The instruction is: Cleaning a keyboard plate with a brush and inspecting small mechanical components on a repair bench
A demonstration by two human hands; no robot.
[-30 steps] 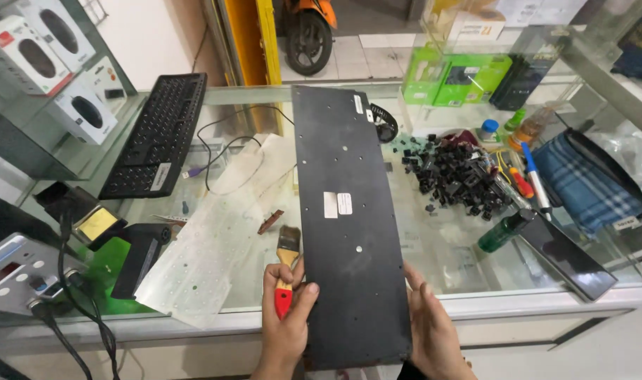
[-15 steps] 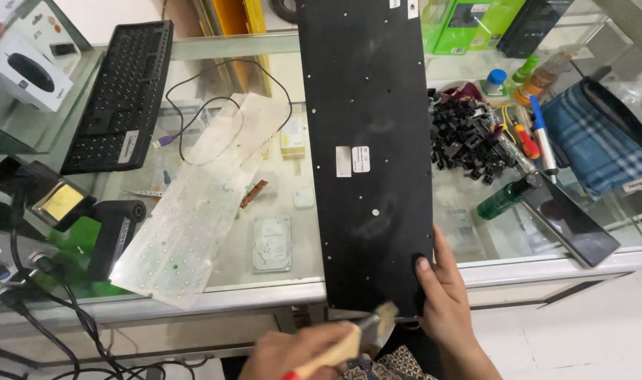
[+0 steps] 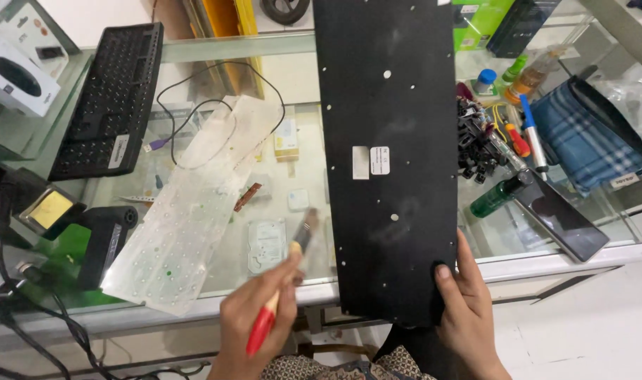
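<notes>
At the far left of the glass worktop (image 3: 215,309) sits a white box with a dark oval picture (image 3: 15,76), and just right of it a black keyboard (image 3: 106,105) lies keys up, its thin cable looping toward the middle. Nearer the front edge a dark stand with a yellow pad (image 3: 50,209) rests over a green patch. Right of that, a clear dotted plastic sheet (image 3: 194,211) lies slantwise across the glass. The left hand (image 3: 258,324) hangs over the front edge, its grip pressed around the red handle of a small brush (image 3: 282,292), the bristle end blurred and pointing up and to the right, close to the panel's left edge. Next comes the long black back panel (image 3: 391,155), running from the top of the view down past the worktop's edge, small white labels at its middle. The right hand (image 3: 465,302) pinches its lower right corner, thumb on the face, fingers behind. Right of the panel lie a heap of black keycaps (image 3: 476,141), a green bottle (image 3: 497,198), a dark phone (image 3: 563,218) and a blue checked cloth (image 3: 588,141)
</notes>
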